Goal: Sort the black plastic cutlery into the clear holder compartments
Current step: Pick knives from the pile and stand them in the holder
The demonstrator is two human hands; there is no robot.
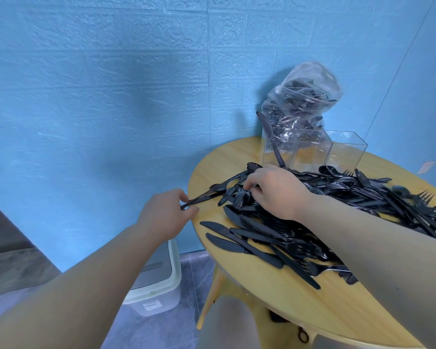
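Observation:
A heap of black plastic cutlery (knives, forks, spoons) covers the round wooden table. Behind it stands the clear holder with three compartments. One knife leans upright in its left compartment. At the table's left edge my left hand pinches the handle ends of a few spoons. Over the near-left part of the heap, my right hand curls its fingers around a spoon. Several knives lie side by side at the heap's front.
A clear plastic bag full of more black cutlery leans against the blue wall behind the holder. A white lidded bin stands on the floor left of the table. The table's yellow leg shows below its edge.

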